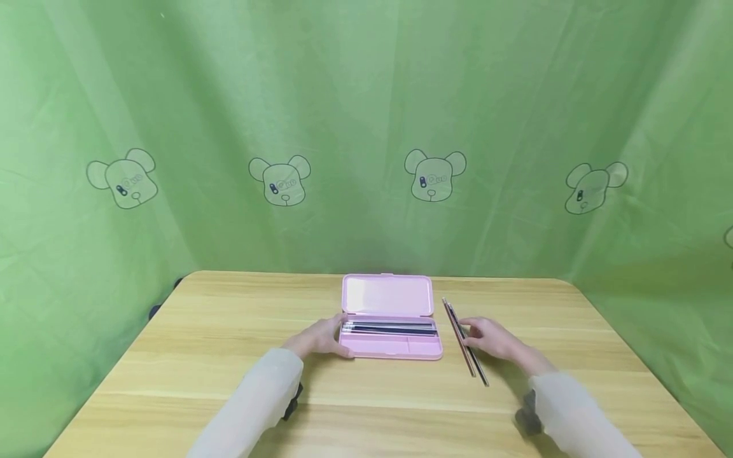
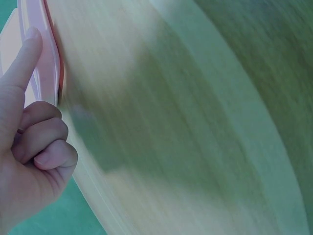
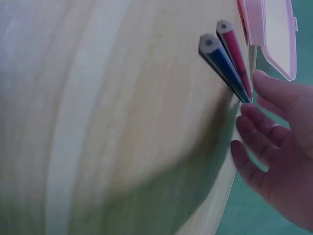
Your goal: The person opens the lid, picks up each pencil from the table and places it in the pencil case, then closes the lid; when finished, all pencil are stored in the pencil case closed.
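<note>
A pink pencil case (image 1: 366, 345) lies with its lid (image 1: 387, 295) raised at the back. Several dark pencils (image 1: 389, 329) with pale ends fill its rear compartment. My left hand (image 1: 319, 337) grips the case's left end, one digit at the near corner and another at the far corner; in the left wrist view its other fingers are curled. To the right of the case lie a dark blue pencil (image 3: 222, 68) and a red pencil (image 3: 235, 56), nearly side by side. My right hand (image 1: 489, 337) is at their middle, thumb and fingers apart, fingertips at the blue one; contact is unclear.
The case and loose pencils stand on a wooden table (image 1: 366, 407). A green curtain (image 1: 355, 95) with printed bear heads surrounds the back and sides. In the case's front are two shallow compartments, split by a small divider.
</note>
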`<state>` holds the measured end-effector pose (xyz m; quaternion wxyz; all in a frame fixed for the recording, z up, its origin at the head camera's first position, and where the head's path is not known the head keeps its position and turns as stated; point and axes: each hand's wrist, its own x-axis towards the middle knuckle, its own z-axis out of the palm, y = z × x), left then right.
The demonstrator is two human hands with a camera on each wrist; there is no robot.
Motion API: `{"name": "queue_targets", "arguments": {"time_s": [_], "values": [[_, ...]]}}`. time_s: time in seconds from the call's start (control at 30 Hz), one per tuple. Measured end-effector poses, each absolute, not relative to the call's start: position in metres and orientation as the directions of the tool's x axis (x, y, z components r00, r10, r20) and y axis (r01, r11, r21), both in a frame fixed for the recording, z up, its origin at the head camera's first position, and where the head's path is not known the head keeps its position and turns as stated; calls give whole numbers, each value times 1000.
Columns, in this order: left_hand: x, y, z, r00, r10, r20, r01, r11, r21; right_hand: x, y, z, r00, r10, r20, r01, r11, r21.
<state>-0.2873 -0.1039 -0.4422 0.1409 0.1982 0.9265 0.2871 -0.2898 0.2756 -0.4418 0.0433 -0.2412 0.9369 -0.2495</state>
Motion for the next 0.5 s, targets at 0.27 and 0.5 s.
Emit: {"name": "queue_targets", "arguments": {"time_s": [0.27, 0.5], "values": [[-288, -104, -443, -882, 450, -141, 293, 757, 585, -286, 281, -441, -898, -436, -53, -359, 798, -483], [-288, -104, -444, -878, 460, -133, 300, 745, 596, -285, 281, -440, -926, -375, -50, -321, 850, -417]]}}
